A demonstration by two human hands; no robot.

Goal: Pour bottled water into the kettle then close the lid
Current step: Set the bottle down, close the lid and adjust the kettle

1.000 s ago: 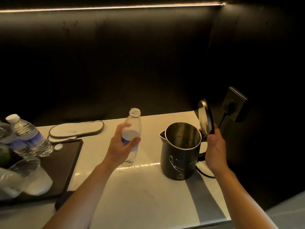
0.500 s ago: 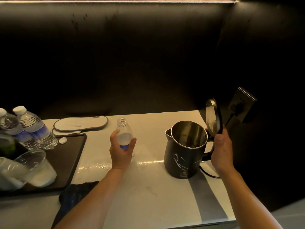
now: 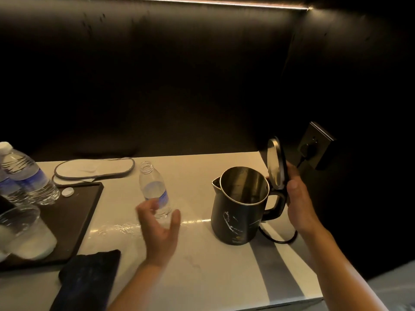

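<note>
A small clear plastic water bottle (image 3: pixel 155 191) with a blue label stood upright and uncapped on the pale glossy desk (image 3: pixel 202 272), left of the kettle and well apart from it. The left hand (image 3: pixel 160 227) hovered just in front of the bottle, its fingers (image 3: pixel 143 212) spread and released, blurred, gripping nothing.

The black electric kettle (image 3: pixel 238 212) with white marbled streaks and a steel interior sat toward the right end of the desk, its spout facing left. Its round hinged lid (image 3: pixel 275 163) stood nearly upright over the handle. The right hand (image 3: pixel 299 205) was behind the handle and lid, its fingers curled against the lid's back edge and clasping it.

A black cord (image 3: pixel 280 240) curved out from the kettle's base, and a dark wall socket (image 3: pixel 314 145) with a plug sat on the wall behind.

At the left, a dark rectangular tray (image 3: pixel 74 221) carried two capped clear water bottles (image 3: pixel 27 176), a loose white bottle cap (image 3: pixel 67 191), and a clear plastic cup (image 3: pixel 22 234) lying over. A white flat slipper (image 3: pixel 94 168) with grey edging lay behind the tray, and a dark folded cloth (image 3: pixel 87 279) lay at the near edge.
</note>
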